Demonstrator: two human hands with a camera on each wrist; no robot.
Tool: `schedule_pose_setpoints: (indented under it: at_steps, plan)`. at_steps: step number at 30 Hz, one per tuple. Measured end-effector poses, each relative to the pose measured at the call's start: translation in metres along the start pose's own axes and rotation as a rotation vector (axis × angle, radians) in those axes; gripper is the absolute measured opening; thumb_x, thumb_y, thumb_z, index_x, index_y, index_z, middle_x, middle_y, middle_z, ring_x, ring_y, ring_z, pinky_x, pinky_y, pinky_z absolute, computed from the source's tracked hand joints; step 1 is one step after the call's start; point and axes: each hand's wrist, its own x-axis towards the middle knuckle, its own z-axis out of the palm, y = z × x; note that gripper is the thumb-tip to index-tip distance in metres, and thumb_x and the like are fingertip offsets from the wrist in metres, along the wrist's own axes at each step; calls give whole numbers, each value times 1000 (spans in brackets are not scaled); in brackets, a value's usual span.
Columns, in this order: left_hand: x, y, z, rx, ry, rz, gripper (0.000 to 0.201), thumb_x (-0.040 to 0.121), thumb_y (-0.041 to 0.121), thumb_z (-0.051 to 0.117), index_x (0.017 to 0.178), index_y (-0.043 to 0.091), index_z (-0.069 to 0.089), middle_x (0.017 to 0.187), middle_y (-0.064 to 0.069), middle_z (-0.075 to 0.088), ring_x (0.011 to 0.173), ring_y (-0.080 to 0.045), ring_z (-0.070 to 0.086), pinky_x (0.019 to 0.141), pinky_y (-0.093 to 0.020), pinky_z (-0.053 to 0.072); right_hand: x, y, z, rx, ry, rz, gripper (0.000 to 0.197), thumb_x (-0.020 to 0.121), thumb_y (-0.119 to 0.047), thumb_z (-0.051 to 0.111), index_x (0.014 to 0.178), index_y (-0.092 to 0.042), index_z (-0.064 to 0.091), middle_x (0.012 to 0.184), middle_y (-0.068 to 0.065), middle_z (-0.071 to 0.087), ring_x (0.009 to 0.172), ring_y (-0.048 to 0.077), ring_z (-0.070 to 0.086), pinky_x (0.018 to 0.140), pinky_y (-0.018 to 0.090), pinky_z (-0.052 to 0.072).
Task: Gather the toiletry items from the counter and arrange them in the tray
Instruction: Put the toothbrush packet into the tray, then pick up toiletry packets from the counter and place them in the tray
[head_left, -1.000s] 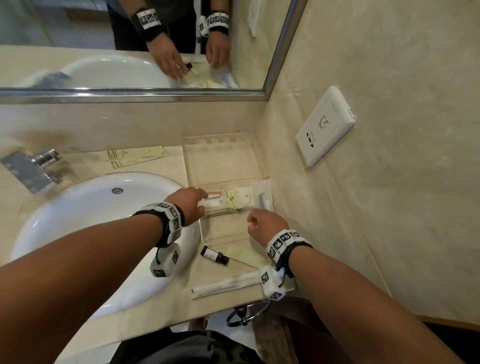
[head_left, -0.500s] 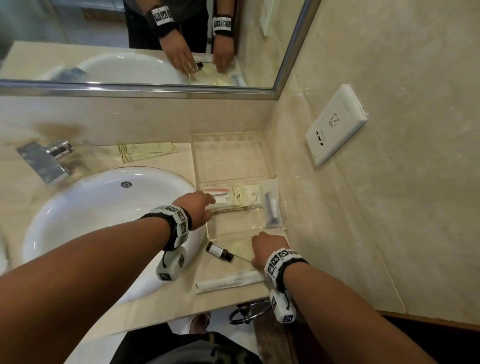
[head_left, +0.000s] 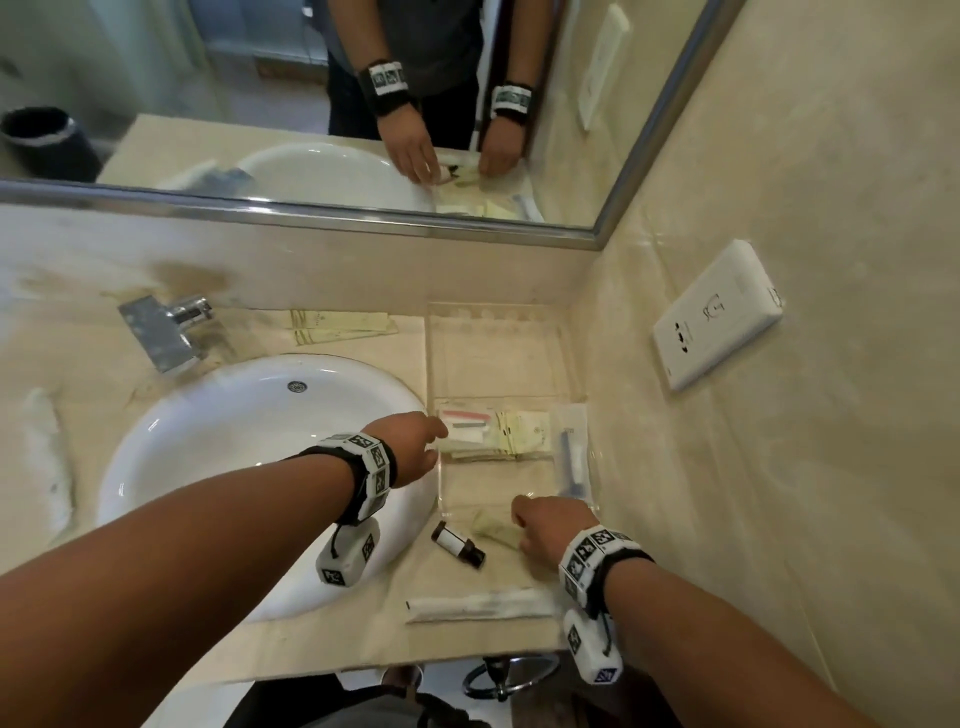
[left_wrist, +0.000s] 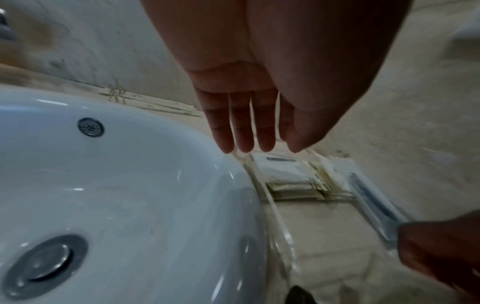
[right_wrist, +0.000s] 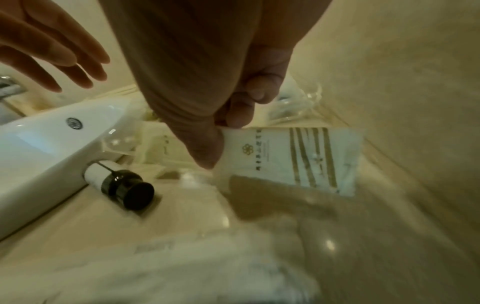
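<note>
A clear acrylic tray sits in the counter's back right corner; its near half holds cream sachets, a red-striped white packet and a wrapped razor. My right hand pinches a cream sachet by its corner, just in front of the tray. My left hand hovers with straight fingers over the tray's left wall, holding nothing. A small dark-capped bottle lies on its side between my hands. A long white wrapped packet lies near the front edge.
A white basin fills the left of the counter, with a chrome tap behind it. More cream sachets lie by the back wall. A wall socket is mounted at right. A chrome ring hangs below the counter edge.
My right hand drew back from the tray toward the front of the counter and took hold of a cream sachet. My left hand let go of the tray's items and opened.
</note>
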Motion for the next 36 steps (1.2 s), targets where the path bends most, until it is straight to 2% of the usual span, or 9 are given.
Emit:
schedule_pose_setpoints:
  at_steps: [2,6,9,12,18,22,27,31,36]
  plan:
    - [-5,-10,-9,-2,16,-35,45,95,32,50,140,29,47,139,2,53,123,-19,54,100,-36,47,8,-4,-24,-7,53,-82,19,93,-30,57,111,-23,51,95,-1,64,84,25,61,69,33,45]
    - [-14,-31,-31,-17,77,-91,51,95,33,52,144,29,40,139,2,52,122,-20,54,101,-38,47,39,-28,-78,-17,242,-170,9,94,-34,53,92,-26,55,80,-6,50,79,21,53,66,33,43]
    - [-20,-50,-46,-48,116,-149,53,94,33,53,145,29,38,137,3,53,120,-19,56,99,-38,48,70,-52,-111,-11,344,-184,19,95,-33,50,100,-21,64,93,1,59,90,24,57,67,33,41]
    - [-25,-70,-54,-66,122,-210,54,94,34,54,146,28,37,138,3,53,123,-20,54,99,-39,48,96,-78,-135,17,414,-211,24,96,-31,46,107,-21,65,100,2,60,95,24,56,69,34,43]
    - [-22,-109,-62,-123,154,-305,61,93,38,53,149,26,32,144,0,47,125,-22,52,102,-40,47,140,-120,-157,-13,377,-235,30,97,-20,44,119,-21,64,110,5,57,103,27,57,74,35,44]
    - [-8,-130,-68,-201,174,-340,63,94,37,52,151,25,29,150,-2,40,131,-22,48,105,-38,44,173,-134,-168,-30,348,-231,36,96,-20,45,126,-24,64,115,4,57,107,26,57,74,34,43]
    - [18,-152,-71,-277,184,-408,66,93,39,52,152,23,28,153,-3,35,135,-23,43,108,-38,42,215,-141,-189,-16,310,-212,43,95,-21,46,135,-30,61,126,1,57,117,23,56,89,34,49]
    - [43,-168,-73,-319,160,-473,65,90,39,52,150,21,32,147,-7,40,131,-26,46,105,-38,43,245,-150,-202,-43,342,-197,40,92,-23,50,128,-31,65,124,0,57,113,22,57,89,32,51]
    - [65,-190,-73,-302,158,-553,59,86,36,55,142,21,42,140,-8,44,124,-29,48,100,-38,45,286,-176,-217,-78,372,-232,32,91,-22,56,120,-24,69,121,4,57,102,26,61,85,36,55]
